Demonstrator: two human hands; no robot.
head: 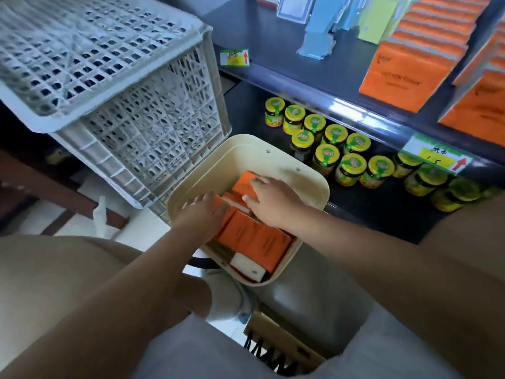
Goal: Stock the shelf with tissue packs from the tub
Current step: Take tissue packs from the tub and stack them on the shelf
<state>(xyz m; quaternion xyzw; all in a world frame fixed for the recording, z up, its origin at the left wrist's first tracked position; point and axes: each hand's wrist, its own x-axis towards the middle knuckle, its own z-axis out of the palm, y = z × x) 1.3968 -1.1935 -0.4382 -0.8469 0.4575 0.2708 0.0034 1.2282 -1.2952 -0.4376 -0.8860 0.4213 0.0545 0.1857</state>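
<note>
— While both hands are down in the tub [276, 151], where exactly do they lie?
— The left hand [203, 212] rests palm down on the packs [254, 236] at the tub's left side. Its fingers are straight and a little spread, gripping nothing.
— And the other?
— The right hand [273, 198] reaches to the tub's middle, over an upright pack [244, 184]. The forefinger lies along the pack's top and the thumb is on its near side. I cannot tell whether that is a pinch or only a touch, because the hand is blurred.
— What fills the tub?
— Orange packs, some on edge and some flat, from its middle to its near end. One white pack [247, 266] lies against the tub's near wall.
— The shelf?
— The shelf [300, 67] is beyond the tub, above and to its right. Orange stacks [404, 77] stand on it in rows, with blue and yellow-green goods farther from the tub.
— Anything else round the tub?
— A white lattice crate [123, 91] sits tilted just left of the tub, its low corner over the tub's left rim. Yellow-lidded jars [328, 154] stand to the tub's right, beneath the shelf. Two tags [235, 57] with red arrows hang on the shelf's front edge.
</note>
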